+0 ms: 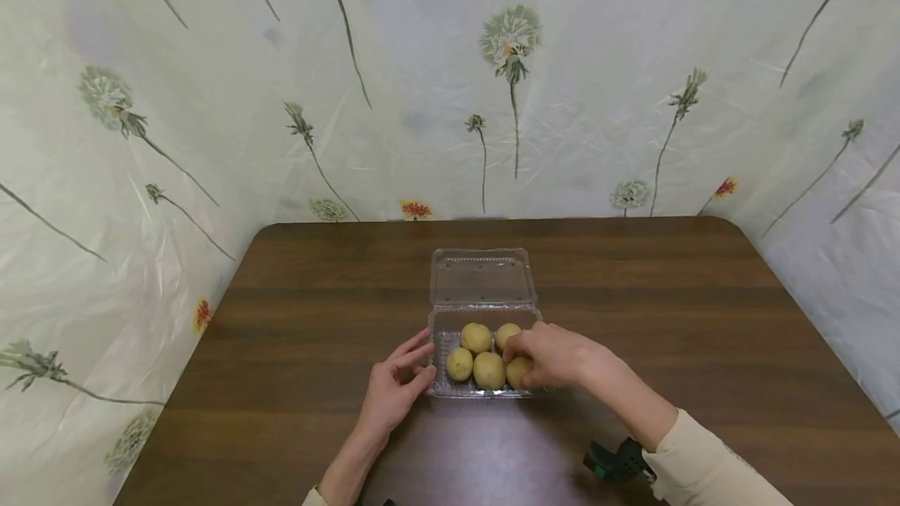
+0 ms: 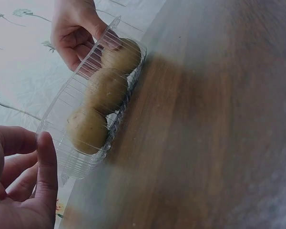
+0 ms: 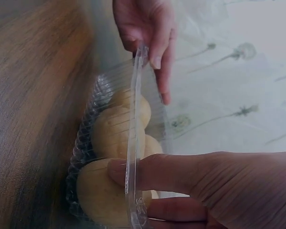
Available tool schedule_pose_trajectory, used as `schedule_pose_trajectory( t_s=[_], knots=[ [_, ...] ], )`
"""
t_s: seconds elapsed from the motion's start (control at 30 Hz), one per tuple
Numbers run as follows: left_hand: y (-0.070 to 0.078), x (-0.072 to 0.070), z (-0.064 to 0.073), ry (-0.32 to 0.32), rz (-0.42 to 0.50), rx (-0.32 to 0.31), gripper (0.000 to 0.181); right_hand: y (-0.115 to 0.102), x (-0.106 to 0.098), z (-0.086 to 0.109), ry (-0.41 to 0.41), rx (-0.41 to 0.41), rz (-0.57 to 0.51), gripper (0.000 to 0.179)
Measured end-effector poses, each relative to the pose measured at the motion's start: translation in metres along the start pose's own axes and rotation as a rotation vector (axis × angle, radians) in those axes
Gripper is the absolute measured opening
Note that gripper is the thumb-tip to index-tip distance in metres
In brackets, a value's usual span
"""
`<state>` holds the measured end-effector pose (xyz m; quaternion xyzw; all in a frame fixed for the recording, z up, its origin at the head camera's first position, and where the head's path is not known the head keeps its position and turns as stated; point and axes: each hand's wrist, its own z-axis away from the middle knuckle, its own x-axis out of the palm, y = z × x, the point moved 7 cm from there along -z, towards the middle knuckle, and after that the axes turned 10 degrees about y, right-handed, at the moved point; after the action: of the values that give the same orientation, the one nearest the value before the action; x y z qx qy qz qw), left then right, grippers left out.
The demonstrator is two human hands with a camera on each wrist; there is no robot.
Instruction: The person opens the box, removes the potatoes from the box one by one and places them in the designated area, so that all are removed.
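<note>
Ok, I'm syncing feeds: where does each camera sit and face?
Head: head-worn, facing forward and down at the clear container; left hand, right hand, forearms show.
Left wrist: wrist-worn, facing the container; left hand near, right hand beyond.
Right wrist: wrist-worn, facing the container; right hand near, left hand beyond.
Both wrist views share the potatoes.

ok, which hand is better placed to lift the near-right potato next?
Right, I'd say: the right hand reaches into the box and touches the near-right potato, while the left hand is at the box's opposite, left edge.
</note>
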<state>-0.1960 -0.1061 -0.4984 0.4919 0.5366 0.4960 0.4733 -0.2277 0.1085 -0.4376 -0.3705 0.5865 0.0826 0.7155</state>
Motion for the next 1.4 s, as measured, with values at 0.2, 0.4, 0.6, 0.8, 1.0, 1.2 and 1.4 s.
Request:
schedule_pose_trajectory(
  t_s=[0.2, 0.4, 0.6, 0.8, 1.0, 1.2, 1.4],
  knots=[
    [0.001, -0.001, 0.000, -0.003, 0.010, 0.024, 0.035, 0.000, -0.002, 0.004, 0.043, -0.021, -0.027, 0.035],
    [0.006, -0.001, 0.001, -0.004, 0.004, 0.020, 0.035, -0.003, -0.006, 0.011, 0.124, -0.089, -0.029, 0.033],
    [0.031, 0.002, 0.008, -0.016, -0.023, 0.000, 0.034, -0.004, -0.007, 0.018, 0.201, -0.132, -0.058, 0.033],
    [0.030, 0.002, 0.008, -0.025, -0.023, -0.002, 0.034, 0.000, -0.008, 0.024, 0.300, -0.154, -0.159, 0.034],
    [0.031, 0.002, 0.009, -0.017, -0.005, 0.013, 0.034, 0.012, -0.009, 0.031, 0.412, -0.077, -0.413, 0.035],
    [0.029, 0.003, 0.009, -0.009, 0.004, 0.030, 0.034, 0.029, -0.004, 0.041, 0.463, 0.086, -0.628, 0.038],
    [0.012, 0.002, 0.003, -0.004, -0.022, 0.020, 0.035, 0.038, -0.004, 0.048, 0.506, 0.204, -0.724, 0.040]
  ],
)
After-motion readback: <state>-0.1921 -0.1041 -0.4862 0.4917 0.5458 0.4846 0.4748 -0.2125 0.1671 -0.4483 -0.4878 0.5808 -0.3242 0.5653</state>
